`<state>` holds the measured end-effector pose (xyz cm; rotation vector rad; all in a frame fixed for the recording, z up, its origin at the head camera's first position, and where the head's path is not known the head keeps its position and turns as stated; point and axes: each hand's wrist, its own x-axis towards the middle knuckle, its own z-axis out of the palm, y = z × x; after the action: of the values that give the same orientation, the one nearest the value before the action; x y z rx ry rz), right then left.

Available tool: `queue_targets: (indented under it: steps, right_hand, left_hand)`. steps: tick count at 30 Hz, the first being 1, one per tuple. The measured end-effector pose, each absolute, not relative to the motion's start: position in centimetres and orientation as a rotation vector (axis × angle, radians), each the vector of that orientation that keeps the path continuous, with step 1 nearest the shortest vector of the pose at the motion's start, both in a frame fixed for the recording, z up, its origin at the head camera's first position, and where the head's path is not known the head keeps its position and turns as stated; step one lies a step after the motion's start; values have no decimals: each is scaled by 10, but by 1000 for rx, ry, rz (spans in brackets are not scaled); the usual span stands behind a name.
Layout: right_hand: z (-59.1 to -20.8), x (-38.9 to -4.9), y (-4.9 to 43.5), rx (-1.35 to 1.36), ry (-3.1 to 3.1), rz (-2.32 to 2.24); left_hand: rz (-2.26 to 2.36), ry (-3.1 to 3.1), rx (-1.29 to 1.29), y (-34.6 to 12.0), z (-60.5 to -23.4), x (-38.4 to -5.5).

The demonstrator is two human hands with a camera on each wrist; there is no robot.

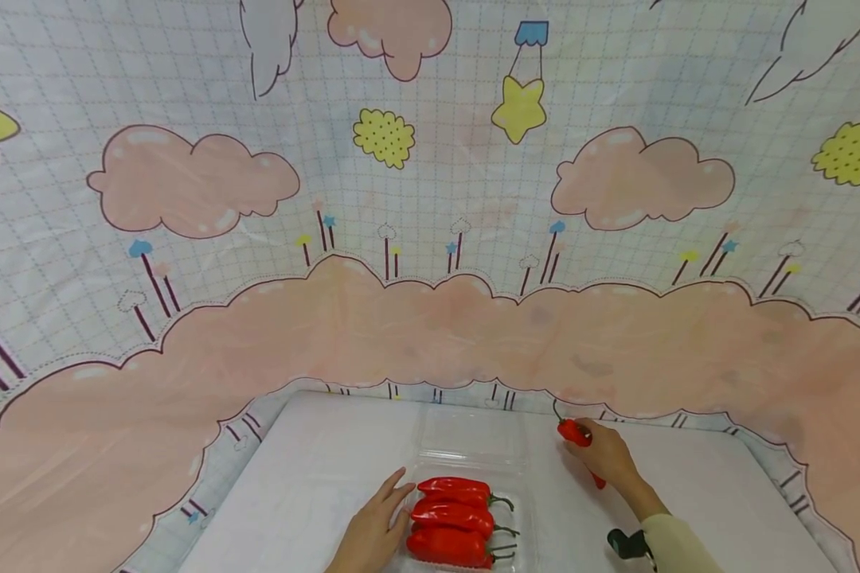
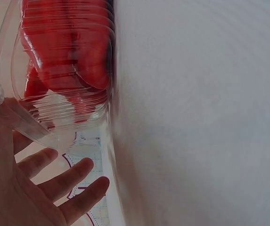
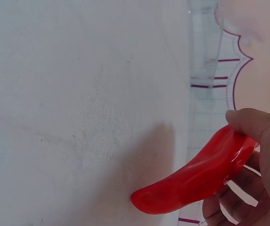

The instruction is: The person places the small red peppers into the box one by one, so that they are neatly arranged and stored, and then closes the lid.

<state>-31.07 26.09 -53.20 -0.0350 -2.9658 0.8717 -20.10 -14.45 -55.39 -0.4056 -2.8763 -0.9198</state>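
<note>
My right hand (image 1: 605,456) grips a red chili pepper (image 1: 573,432) to the right of the clear box. In the right wrist view, the thumb and fingers hold the pepper (image 3: 196,179) near one end, and its rounded tip points down toward the table. The left hand (image 1: 376,521) rests at the left side of the clear plastic box (image 1: 526,509), its fingers spread. Several red peppers (image 1: 450,517) lie in a stack of rows inside the box, green stems to the right. In the left wrist view, the fingers (image 2: 71,179) are loosely extended beside the box wall (image 2: 36,127).
The box's clear lid (image 1: 471,434) lies opened toward the back of the white table (image 1: 330,454). A dark green object (image 1: 627,543) is near the right sleeve (image 1: 677,545). Behind the table hangs a cloth (image 1: 430,334) printed with clouds and stars.
</note>
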Motion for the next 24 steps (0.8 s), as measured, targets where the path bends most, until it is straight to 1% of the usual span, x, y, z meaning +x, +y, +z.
queue_targets:
  steps: [24]
  right_hand:
    - [-519, -288, 257, 58, -2858, 1001]
  left_hand:
    - [-905, -2884, -396, -145, -556, -201]
